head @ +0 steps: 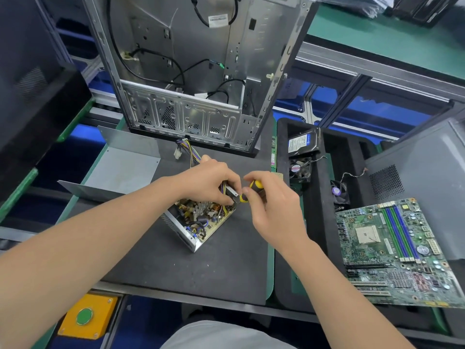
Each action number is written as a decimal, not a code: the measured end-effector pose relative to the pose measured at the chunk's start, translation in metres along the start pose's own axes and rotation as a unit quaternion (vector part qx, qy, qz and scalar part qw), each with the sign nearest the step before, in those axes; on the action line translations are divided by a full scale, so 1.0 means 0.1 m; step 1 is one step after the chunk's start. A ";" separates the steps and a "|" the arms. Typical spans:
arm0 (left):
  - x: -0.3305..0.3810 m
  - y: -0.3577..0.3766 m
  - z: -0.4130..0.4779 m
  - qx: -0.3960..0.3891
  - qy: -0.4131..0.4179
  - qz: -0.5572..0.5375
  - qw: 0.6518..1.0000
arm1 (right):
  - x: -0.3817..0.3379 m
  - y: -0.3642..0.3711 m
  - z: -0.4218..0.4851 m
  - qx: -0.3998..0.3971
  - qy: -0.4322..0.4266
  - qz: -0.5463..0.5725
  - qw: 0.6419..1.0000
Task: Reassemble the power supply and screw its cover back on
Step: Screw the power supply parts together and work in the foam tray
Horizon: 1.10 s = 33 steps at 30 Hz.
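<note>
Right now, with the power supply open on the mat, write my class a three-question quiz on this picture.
1. True or false: the cover is already fitted on the power supply.
2. What does the right hand grip? A) pliers B) screwdriver C) fan
3. Fill in: the motherboard lies on the person's ____ side.
Key: 1 false, the cover lies apart from the power supply, on its left; 2 B; 3 right.
</note>
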<state>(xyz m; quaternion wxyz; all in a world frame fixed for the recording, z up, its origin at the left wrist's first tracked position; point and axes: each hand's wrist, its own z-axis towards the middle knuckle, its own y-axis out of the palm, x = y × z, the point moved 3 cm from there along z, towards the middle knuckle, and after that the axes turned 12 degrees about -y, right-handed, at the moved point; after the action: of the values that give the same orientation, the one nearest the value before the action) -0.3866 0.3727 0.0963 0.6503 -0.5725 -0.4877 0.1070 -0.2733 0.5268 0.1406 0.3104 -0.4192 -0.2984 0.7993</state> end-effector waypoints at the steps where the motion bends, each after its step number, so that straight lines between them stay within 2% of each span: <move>1: 0.00 0.00 0.01 -0.001 0.000 -0.001 1.000 | 0.01 -0.02 0.00 0.012 0.002 -0.002 1.000; 8: 0.00 0.00 -0.03 -0.012 -0.021 -0.028 0.999 | 0.28 -0.11 -0.10 0.017 0.085 -0.002 0.996; 11: 0.00 0.02 -0.08 0.026 -0.031 -0.022 0.999 | 0.47 -0.03 -0.18 0.002 0.169 0.096 0.981; 13: -0.02 0.05 -0.14 0.073 -0.065 0.007 0.995 | 0.60 0.09 -0.21 -0.047 0.203 0.114 0.971; 15: -0.03 0.09 -0.21 0.111 -0.099 0.070 0.986 | 0.67 0.21 -0.24 -0.139 0.182 0.086 0.970; 17: -0.02 0.16 -0.27 0.115 -0.124 0.125 0.978 | 0.65 0.33 -0.28 -0.238 0.134 0.064 0.960; 20: 0.00 0.22 -0.30 0.102 -0.159 0.131 0.973 | 0.57 0.46 -0.34 -0.342 0.089 0.004 0.935; 25: 0.05 0.24 -0.29 0.108 -0.183 0.125 0.969 | 0.50 0.56 -0.40 -0.332 0.028 -0.091 0.938; 33: 0.10 0.25 -0.23 0.095 -0.219 0.177 0.955 | 0.55 0.55 -0.47 -0.293 0.039 -0.100 0.950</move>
<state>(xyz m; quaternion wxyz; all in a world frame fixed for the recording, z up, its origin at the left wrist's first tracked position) -0.3539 0.3729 0.0834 0.5499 -0.5476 -0.4967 0.3887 -0.2717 0.5432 0.0515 0.2637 -0.4902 -0.5479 0.6244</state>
